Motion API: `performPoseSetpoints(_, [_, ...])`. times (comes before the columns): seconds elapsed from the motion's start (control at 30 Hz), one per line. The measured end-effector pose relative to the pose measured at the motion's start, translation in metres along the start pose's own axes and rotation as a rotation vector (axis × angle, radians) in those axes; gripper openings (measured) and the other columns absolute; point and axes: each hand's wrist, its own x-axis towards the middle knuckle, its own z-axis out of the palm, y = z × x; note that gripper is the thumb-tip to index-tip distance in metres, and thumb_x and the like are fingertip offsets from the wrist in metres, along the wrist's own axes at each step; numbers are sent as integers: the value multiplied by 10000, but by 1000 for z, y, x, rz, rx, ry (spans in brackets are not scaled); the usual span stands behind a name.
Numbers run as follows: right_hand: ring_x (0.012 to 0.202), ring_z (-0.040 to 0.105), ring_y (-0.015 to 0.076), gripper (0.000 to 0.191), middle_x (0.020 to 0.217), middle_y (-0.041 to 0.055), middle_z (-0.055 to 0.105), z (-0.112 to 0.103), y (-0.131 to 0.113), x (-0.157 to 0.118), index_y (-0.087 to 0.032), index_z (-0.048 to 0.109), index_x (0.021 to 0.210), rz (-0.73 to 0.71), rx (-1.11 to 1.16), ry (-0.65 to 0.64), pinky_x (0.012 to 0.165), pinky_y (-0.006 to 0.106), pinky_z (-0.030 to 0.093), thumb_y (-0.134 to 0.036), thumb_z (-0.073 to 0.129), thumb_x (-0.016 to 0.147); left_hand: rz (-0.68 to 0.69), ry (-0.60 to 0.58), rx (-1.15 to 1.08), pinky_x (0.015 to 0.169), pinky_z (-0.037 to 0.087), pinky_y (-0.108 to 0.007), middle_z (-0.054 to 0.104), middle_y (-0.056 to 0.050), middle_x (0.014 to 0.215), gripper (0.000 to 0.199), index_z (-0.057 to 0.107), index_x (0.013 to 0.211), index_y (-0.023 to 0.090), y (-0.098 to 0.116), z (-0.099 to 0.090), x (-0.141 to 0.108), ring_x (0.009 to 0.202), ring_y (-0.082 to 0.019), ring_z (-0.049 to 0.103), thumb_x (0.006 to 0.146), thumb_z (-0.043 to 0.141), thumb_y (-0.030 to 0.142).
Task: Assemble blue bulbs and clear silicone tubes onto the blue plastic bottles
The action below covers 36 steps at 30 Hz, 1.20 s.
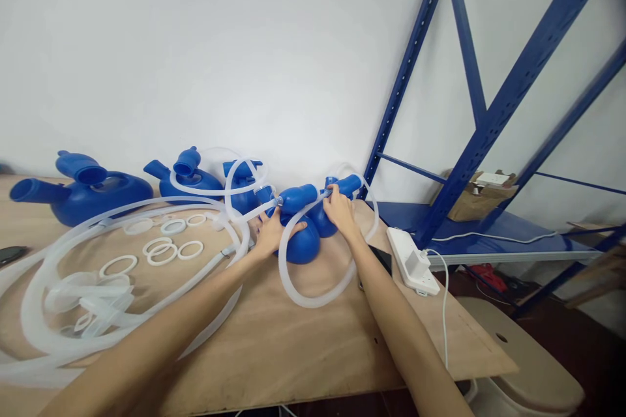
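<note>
Several blue plastic bottles with wide spouts stand along the wall side of the wooden table. My left hand [271, 232] is at the near blue bottle [302, 242], its fingers around the end of a clear tube by the bottle's blue neck [299, 197]. With closed fingers, my right hand [338, 207] pinches the translucent tube [306, 300] beside another blue neck [350, 184]. That tube hangs in a loop over the table between my forearms. The exact grip of the left fingertips is partly hidden.
Coiled clear tubing [36, 303], white rings [162, 253] and clear plastic parts [105, 309] lie at the left. A white power strip [412, 262] is near the table's right edge [482, 339]. Blue shelving [469, 176] and a beige stool [533, 365] stand at the right.
</note>
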Motion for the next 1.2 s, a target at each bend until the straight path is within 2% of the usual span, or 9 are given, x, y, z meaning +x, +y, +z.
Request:
performPoseSetpoints(0.1, [1019,718,368,428,1088,172,756,-9,11,7,-191,570,1386,-51,-98,-26,874,438,496,-188,505,963,-2,1,1,1179,234,-719,-17,-192,1721,1016,393,1563,289,-1,2,2,1545,-579,50,729,719,768])
performPoseSetpoints(0.27, [1047,685,387,271,1070,210,735,-17,32,20,-175,689,1217,-101,-201,-65,898,468,485,-280,590,988,-1,-38,-7,1198,238,-688,68,-191,1723,1008,423,1545,266,1,-1,2,1559,-548,52,723,725,767])
performPoseSetpoints(0.43, [1310,522,388,278,1344,212,624,-25,50,45,-158,704,1067,-272,-289,-3,1109,519,357,-414,660,970,2,-54,-14,1221,217,-655,58,-194,1728,1045,462,1504,239,5,-5,1,1564,-541,35,663,761,781])
performPoseSetpoints(0.53, [1137,628,317,294,1151,152,711,-30,59,63,-156,660,1097,-360,-308,-87,1149,554,303,-430,632,992,25,-60,-29,1231,210,-638,126,-217,1718,1017,490,1477,197,3,-4,4,1566,-536,42,686,749,780])
performPoseSetpoints(0.63, [1011,657,297,330,1056,125,728,-32,62,76,-173,643,1087,-389,-314,-133,1026,480,416,-486,637,979,53,-47,-33,1245,194,-639,204,-201,1709,977,533,1436,190,-2,-2,11,1570,-531,30,690,745,784])
performPoseSetpoints(0.7, [1070,640,309,330,1117,142,717,-31,61,81,-178,649,1053,-429,-326,-143,953,416,446,-497,645,969,59,-51,-35,1252,188,-645,239,-190,1702,1005,544,1436,201,-5,-1,16,1572,-527,19,658,760,798])
performPoseSetpoints(0.8, [1166,605,318,307,1161,158,704,-24,56,89,-162,659,1005,-488,-346,-167,997,399,422,-468,651,972,71,-76,-48,1261,185,-635,280,-178,1691,1037,544,1454,217,-7,-2,22,1576,-514,42,634,771,809])
performPoseSetpoints(1.03, [911,679,248,371,999,84,752,-13,56,104,-168,654,1103,-482,-356,-221,959,382,441,-520,612,994,101,-116,-67,1281,152,-592,228,-167,1710,1096,484,1514,243,-10,-5,29,1592,-465,66,603,834,741])
performPoseSetpoints(1.2, [1149,613,328,433,1178,173,717,-21,48,106,-133,637,1250,-456,-391,-71,1028,443,379,-492,558,1022,156,-35,-101,1267,219,-590,365,-157,1643,977,572,1425,241,-14,-2,31,1560,-486,187,610,839,709])
